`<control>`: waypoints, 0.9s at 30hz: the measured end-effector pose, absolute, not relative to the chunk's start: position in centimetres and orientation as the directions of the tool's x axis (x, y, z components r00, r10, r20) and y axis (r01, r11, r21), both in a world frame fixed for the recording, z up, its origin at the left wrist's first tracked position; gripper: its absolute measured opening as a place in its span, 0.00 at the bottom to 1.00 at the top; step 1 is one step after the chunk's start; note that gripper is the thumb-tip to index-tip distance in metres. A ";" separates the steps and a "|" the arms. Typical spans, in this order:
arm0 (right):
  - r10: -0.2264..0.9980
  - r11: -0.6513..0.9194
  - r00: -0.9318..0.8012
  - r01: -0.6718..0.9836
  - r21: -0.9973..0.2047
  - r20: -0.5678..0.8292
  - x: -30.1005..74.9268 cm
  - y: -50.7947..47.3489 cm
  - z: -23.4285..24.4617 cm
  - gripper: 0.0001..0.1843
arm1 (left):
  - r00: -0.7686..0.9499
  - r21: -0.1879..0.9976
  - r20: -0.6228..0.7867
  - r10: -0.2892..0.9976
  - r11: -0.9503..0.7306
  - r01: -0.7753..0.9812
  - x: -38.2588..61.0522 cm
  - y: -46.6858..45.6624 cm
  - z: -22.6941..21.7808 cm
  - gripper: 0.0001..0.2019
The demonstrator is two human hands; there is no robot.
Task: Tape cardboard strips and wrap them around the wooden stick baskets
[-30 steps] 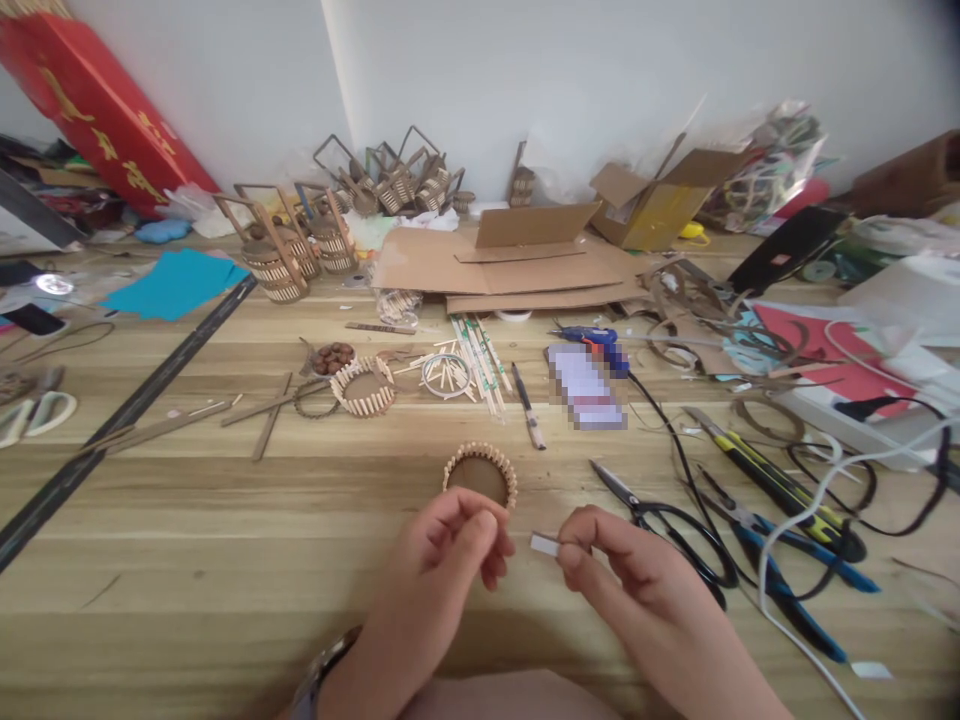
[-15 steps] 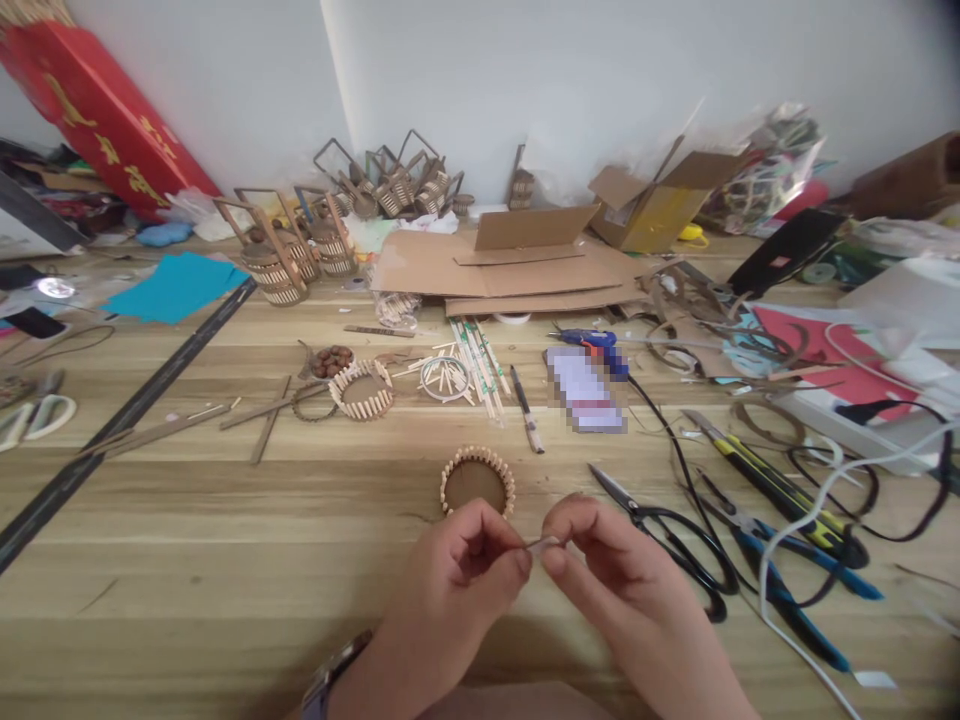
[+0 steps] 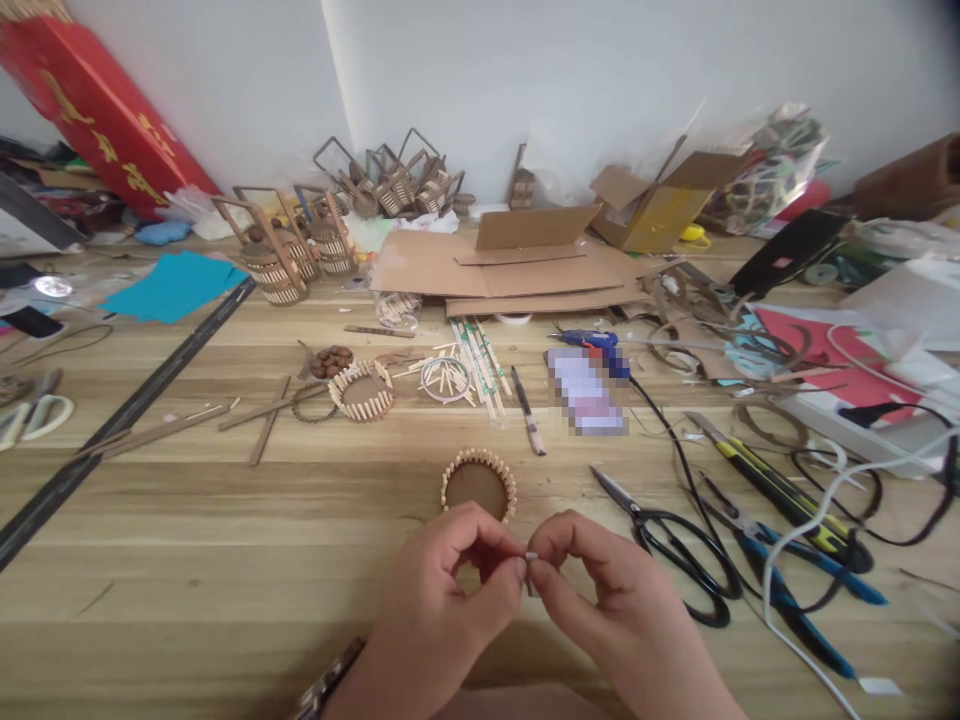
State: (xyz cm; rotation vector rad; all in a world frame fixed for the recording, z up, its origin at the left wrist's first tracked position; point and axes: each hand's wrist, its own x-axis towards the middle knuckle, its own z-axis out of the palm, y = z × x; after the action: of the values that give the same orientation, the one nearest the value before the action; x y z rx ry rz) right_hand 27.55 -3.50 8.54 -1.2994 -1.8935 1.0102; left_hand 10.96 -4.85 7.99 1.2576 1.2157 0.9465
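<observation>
Strip [image 3: 532, 557], tiny and pale at its upper end, sits pinched between my two hands, above the near part of the counter [image 3: 225, 570]. My left hand [image 3: 469, 580] has thumb and forefinger pressed together on one side of it. My right hand [image 3: 611, 580] grips it from the other side in the same narrow way, so that my fingers all but meet and hide most of it. I wear a watch [image 3: 330, 680] on my left wrist.

Just past my left hand stands a low ring of short sticks [image 3: 480, 457] around a brown round base; my knuckles overlap its near edge in this view, and I cannot tell whether they touch it. To the right of my right hand lie black-handled scissors [image 3: 637, 509], blades pointing away from me, then blue-handled pliers [image 3: 746, 524] and a yellow and black cutter [image 3: 786, 493].

Farther out, beyond the ring, I see a slim dark pen-like tool [image 3: 529, 412], a blurred pale oblong [image 3: 585, 395] and a blue glue gun [image 3: 589, 340] near its far end. Loose sticks [image 3: 448, 378] lie scattered beside green-printed paper sleeves [image 3: 480, 365]. Left of those is a second stick ring [image 3: 375, 406], near some round brown beads [image 3: 330, 362], with crossed brown strips [image 3: 266, 422] farther left.

At the back are flat cardboard [image 3: 427, 265], an open box [image 3: 652, 225], small handled baskets [image 3: 279, 280] and turquoise sheets [image 3: 176, 288].
</observation>
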 end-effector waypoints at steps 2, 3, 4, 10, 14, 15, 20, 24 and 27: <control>0.936 0.235 -0.347 0.494 -0.837 0.058 27.6 -3.6 8.5 0.07 | 0.142 0.980 -0.099 0.985 0.071 0.186 10.9 -4.9 8.2 0.03; 0.932 0.241 -0.357 0.503 -0.830 0.054 27.6 -3.5 8.5 0.07 | 0.141 0.974 -0.086 0.986 0.053 0.221 11.0 -4.9 8.2 0.04; 0.928 0.249 -0.368 0.508 -0.825 0.054 27.6 -3.5 8.6 0.08 | 0.144 0.967 -0.076 0.987 0.038 0.250 11.0 -4.8 8.3 0.04; 0.912 0.243 -0.411 0.523 -0.817 0.008 27.9 -3.0 8.9 0.08 | 0.157 0.951 -0.084 0.984 0.032 0.309 10.9 -4.7 8.2 0.04; 0.911 0.282 -0.410 0.533 -0.798 0.048 27.9 -3.1 9.0 0.09 | 0.152 0.960 -0.128 0.980 0.084 0.265 11.0 -4.9 8.0 0.03; 0.908 0.301 -0.413 0.535 -0.790 0.067 27.8 -3.1 9.1 0.09 | 0.152 0.962 -0.134 0.979 0.092 0.256 11.0 -4.9 8.0 0.03; 0.888 0.397 -0.431 0.538 -0.743 0.162 27.8 -3.2 9.3 0.10 | 0.159 0.968 -0.143 0.977 0.105 0.227 11.0 -4.8 7.8 0.04; 0.858 0.508 -0.403 0.576 -0.641 0.319 27.8 -3.5 9.3 0.09 | 0.099 0.969 -0.182 0.978 0.161 0.186 10.9 -4.7 7.2 0.04; 0.776 0.618 -0.375 0.614 -0.492 0.507 27.3 -3.9 9.4 0.07 | -0.013 0.968 -0.177 0.984 0.177 0.180 10.8 -4.8 7.1 0.05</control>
State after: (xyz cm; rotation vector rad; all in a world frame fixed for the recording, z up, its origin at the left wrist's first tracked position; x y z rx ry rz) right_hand 27.32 -3.93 9.37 -1.0874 -2.1129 0.2856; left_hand 10.78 -4.79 7.08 1.2051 1.4177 0.9818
